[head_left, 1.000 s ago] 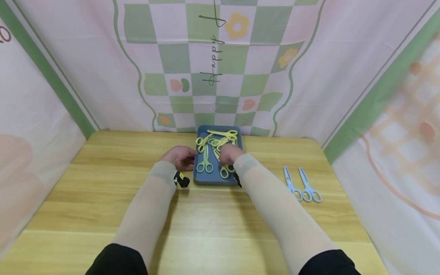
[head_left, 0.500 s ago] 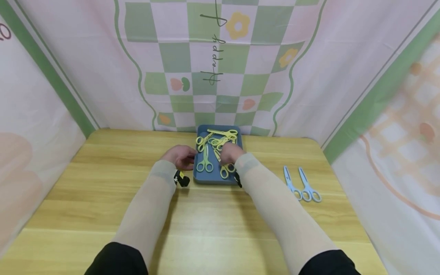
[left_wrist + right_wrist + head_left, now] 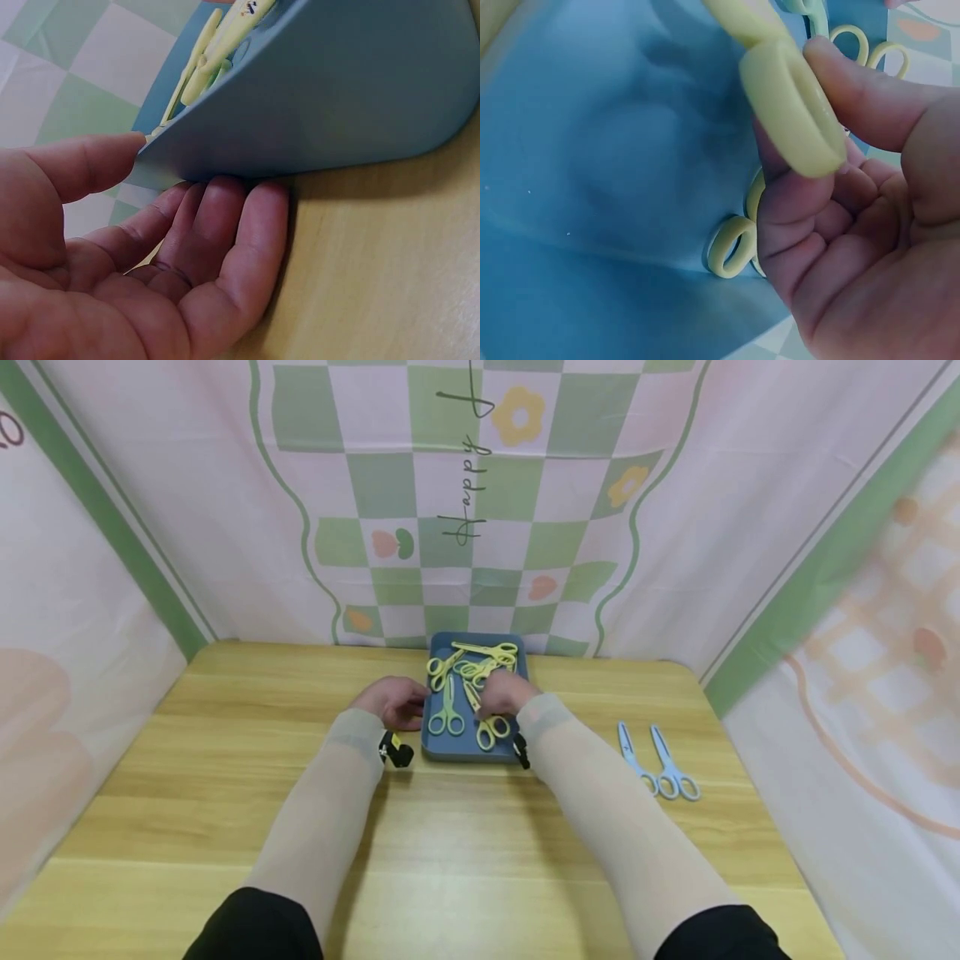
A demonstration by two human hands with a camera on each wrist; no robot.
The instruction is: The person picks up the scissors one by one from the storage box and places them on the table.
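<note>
A blue-grey tray (image 3: 450, 750) stands at the back of the table, with several yellow scissors (image 3: 504, 653) heaped in its far part. Green scissors (image 3: 448, 703) lie near its left side, handles toward me. My left hand (image 3: 392, 700) holds the tray's left side: in the left wrist view the thumb meets the rim and curled fingers touch the outer wall (image 3: 337, 97). Over the tray's right half, my right hand (image 3: 506, 693) pinches yellow scissors (image 3: 769, 94) between thumb and forefinger close to the handle loops. The fingers partly hide these scissors.
Two light-blue scissors (image 3: 675, 778) lie side by side on the wooden table (image 3: 450, 860), right of the tray; my right forearm covers part of one. A patterned cloth (image 3: 502, 485) hangs right behind the tray.
The yellow scissors in my right hand have shifted slightly left, and their handle loops show more fully. My left hand and the tray stay in place.
</note>
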